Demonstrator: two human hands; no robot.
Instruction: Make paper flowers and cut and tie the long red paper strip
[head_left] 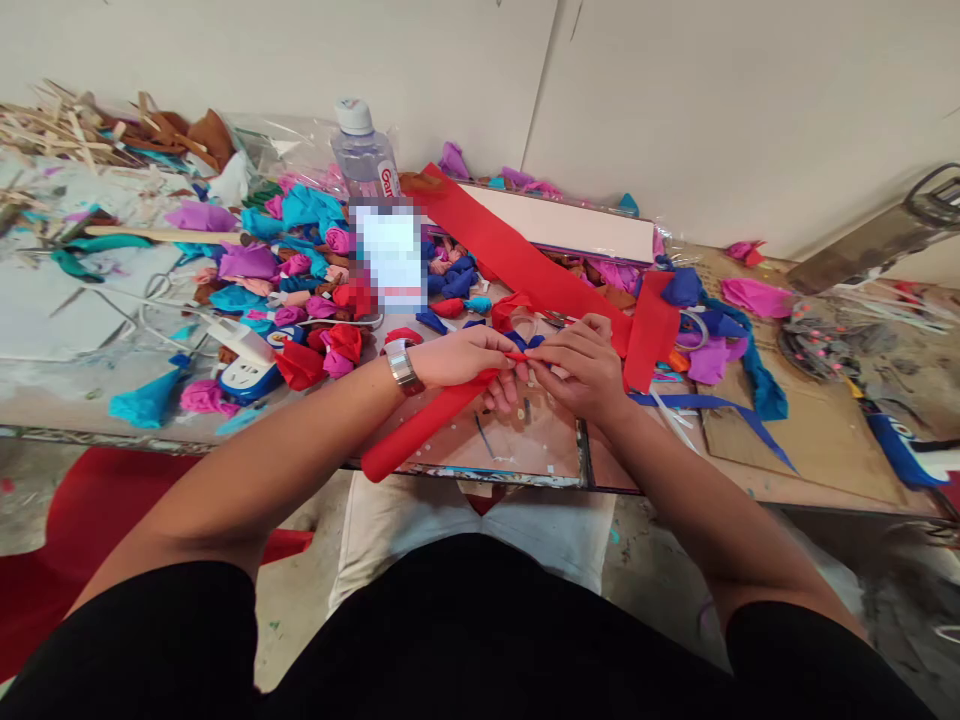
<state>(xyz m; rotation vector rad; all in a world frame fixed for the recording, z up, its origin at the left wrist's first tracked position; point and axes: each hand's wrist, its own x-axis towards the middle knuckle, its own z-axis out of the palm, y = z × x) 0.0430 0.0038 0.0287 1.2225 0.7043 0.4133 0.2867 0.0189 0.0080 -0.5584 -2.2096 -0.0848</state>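
Observation:
A red strip (431, 420) hangs from my left hand (474, 358) toward the table's front edge, its near end rolled or curved. My left fingers are closed on the strip's upper end. Close against them, my right hand (577, 365) pinches the same red material with thumb and fingertips. Small dark blue material (534, 341) shows just behind the fingertips; whether it joins the red piece I cannot tell. Another long red strip (517, 255) lies behind the hands, and a short red piece (651, 330) lies right of them.
A bottle (365, 155) and a blurred bright phone-like screen (391, 258) stand behind a heap of coloured crumpled pieces (251, 262). White cables cross the left side. At the right are brown cardboard (795, 450), a blue strip (731, 405) and a blue-white object (911, 450).

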